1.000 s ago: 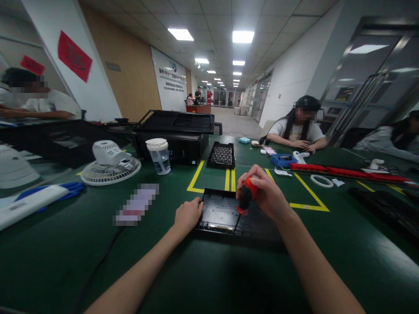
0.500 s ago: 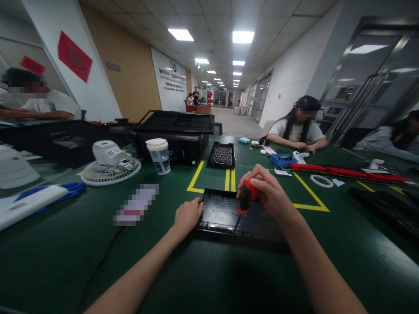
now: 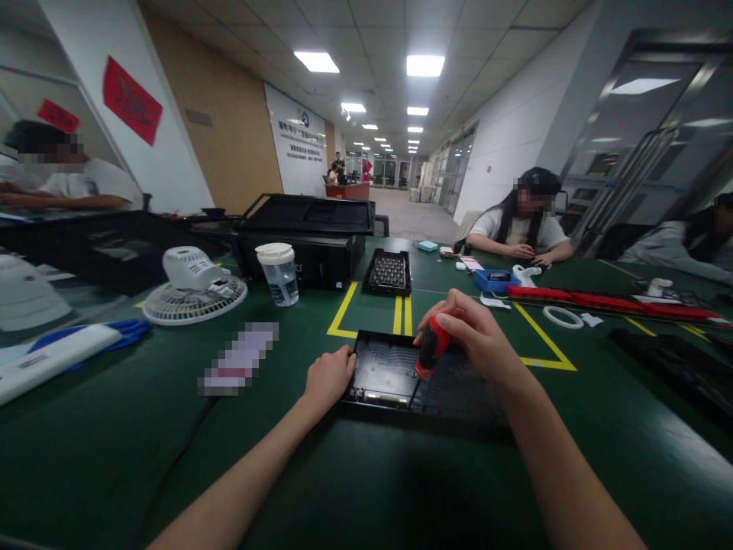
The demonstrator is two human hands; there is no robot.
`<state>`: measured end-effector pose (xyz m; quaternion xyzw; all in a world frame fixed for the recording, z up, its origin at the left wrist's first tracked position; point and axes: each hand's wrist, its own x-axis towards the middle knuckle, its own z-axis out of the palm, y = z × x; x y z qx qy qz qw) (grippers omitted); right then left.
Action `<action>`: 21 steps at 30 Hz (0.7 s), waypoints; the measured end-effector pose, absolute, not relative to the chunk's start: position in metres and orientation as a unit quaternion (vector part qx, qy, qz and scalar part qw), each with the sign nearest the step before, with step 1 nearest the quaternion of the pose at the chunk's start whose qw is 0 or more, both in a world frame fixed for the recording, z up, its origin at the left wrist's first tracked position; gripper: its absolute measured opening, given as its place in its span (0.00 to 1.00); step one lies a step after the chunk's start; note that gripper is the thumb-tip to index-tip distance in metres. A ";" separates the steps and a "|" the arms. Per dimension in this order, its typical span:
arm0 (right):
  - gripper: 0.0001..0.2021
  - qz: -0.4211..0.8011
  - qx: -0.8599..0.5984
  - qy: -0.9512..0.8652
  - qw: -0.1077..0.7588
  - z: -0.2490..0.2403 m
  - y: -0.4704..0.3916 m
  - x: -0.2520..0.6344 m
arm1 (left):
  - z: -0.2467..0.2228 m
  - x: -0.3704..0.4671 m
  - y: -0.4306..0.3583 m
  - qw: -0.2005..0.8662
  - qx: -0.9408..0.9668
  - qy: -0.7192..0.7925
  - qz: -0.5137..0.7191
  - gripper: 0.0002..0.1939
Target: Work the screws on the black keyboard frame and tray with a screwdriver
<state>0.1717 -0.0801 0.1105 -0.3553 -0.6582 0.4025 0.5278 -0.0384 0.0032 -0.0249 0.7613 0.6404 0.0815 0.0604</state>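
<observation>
A shallow black rectangular tray-like panel (image 3: 380,365) lies on the green table in front of me. My left hand (image 3: 327,380) grips its left edge, fingers closed on the rim. In my right hand (image 3: 465,328) is a screwdriver (image 3: 434,345) with a red and black handle, held from above and tilted. Its dark shaft runs down to the panel's near side, by a light metallic strip (image 3: 387,399). The exact spot under the tip is too small to make out. My right hand and forearm cover part of the panel's right side.
Behind the panel stand a black tray of small round pieces (image 3: 389,272), a lidded water cup (image 3: 279,276) and a large black case (image 3: 303,241). Left are a white fan (image 3: 195,294) and a blurred phone-like object (image 3: 239,359). Right are a blue box (image 3: 493,279) and a white ring (image 3: 563,317).
My right hand has shifted very slightly, turning a little around the screwdriver handle. My left hand and the panel stay in place. Across the table, a seated person's hands have moved.
</observation>
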 end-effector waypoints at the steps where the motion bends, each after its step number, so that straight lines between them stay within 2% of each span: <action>1: 0.08 0.397 -0.361 -0.660 0.526 0.111 -0.081 0.171 | -0.025 -0.038 0.003 0.059 0.762 0.639 0.083 0.20; 21: 0.10 0.228 -0.464 -0.688 0.510 0.112 -0.086 0.163 | -0.024 -0.038 0.003 0.063 0.764 0.637 0.083 0.19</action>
